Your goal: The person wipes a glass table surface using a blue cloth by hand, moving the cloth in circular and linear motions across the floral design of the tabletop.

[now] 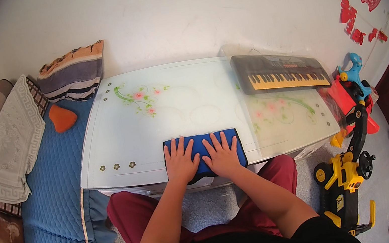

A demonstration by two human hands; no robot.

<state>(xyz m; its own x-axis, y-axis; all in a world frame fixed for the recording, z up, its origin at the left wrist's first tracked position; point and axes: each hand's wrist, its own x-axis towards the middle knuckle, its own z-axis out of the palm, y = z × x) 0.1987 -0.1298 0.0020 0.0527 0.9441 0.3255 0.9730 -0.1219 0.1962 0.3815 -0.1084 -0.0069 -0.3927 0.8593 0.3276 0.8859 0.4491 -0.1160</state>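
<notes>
A blue cloth with a black border [198, 146] lies at the near edge of a white glass-topped table [184, 87], its lower part hanging a little over the edge. My left hand [181, 162] rests flat on the cloth's left half, fingers spread and pointing away from me. On the right half, my right hand [222, 154] lies the same way, palm down with fingers apart. The two thumbs come close together near the middle. Neither hand grips anything. The cloth's underside is hidden.
An electronic keyboard [280, 71] under a clear cover lies at the table's far right. Left of the table stands a sofa with a blue quilted cover [53, 179], cushions and an orange pillow [62, 118]. A yellow-black toy digger [343, 174] stands on the floor at right.
</notes>
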